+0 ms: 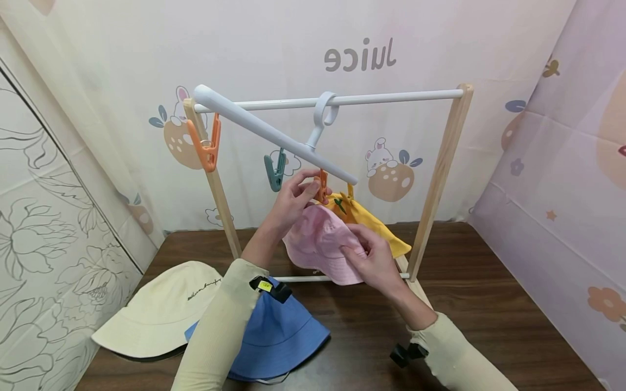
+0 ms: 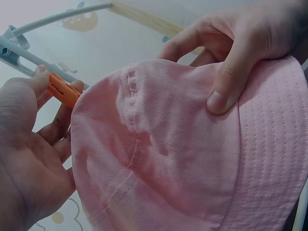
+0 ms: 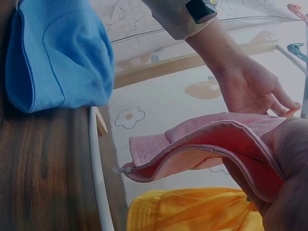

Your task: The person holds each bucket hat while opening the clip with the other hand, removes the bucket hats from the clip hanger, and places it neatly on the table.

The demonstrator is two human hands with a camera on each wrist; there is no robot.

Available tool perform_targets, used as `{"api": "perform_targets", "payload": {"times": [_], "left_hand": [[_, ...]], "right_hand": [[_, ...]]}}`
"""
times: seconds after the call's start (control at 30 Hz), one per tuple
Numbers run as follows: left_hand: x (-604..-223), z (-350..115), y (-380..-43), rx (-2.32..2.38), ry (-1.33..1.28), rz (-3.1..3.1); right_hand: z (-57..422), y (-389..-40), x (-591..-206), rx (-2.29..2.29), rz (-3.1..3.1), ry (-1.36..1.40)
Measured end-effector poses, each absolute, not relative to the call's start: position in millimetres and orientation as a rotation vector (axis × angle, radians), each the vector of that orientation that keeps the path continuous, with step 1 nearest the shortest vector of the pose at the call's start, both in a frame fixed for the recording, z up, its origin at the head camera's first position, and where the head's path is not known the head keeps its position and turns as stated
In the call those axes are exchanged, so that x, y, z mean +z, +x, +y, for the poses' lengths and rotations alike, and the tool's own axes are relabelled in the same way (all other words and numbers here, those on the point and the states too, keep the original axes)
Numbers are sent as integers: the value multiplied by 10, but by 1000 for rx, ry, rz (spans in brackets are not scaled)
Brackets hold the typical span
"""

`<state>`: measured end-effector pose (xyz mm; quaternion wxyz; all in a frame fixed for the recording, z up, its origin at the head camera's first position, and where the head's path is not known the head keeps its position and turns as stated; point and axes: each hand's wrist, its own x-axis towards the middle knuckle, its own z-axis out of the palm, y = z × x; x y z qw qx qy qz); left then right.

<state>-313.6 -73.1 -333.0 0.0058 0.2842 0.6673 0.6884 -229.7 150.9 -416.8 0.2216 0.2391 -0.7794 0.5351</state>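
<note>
My left hand (image 1: 296, 200) pinches an orange clothespin (image 1: 321, 187) that hangs from the low end of a tilted white hanger (image 1: 274, 133). Right at the clothespin's tip is the crown of a pink bucket hat (image 2: 163, 139). Gripping that hat by its brim is my right hand (image 1: 374, 258), thumb on the outside in the left wrist view. In the right wrist view the hat's open underside shows, with a small cord end at the brim. Behind it a yellow hat (image 1: 376, 222) hangs from the same end of the hanger.
The hanger hooks over the top bar of a wood-and-white rack (image 1: 442, 179). A larger orange clothespin (image 1: 207, 146) and a green clothespin (image 1: 276, 171) hang farther left. On the dark wooden table (image 1: 489, 304), a cream hat (image 1: 161, 309) and a blue hat (image 1: 279, 336) lie at the front left.
</note>
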Motion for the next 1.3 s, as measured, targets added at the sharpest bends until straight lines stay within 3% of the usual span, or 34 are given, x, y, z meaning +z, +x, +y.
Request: {"api": "perform_targets", "payload": {"times": [1.3], "left_hand": [[-3345,-784,-3115,2170,795,1964]], "right_hand": [[1485,-2244,-4129,1471,-2186,627]]}}
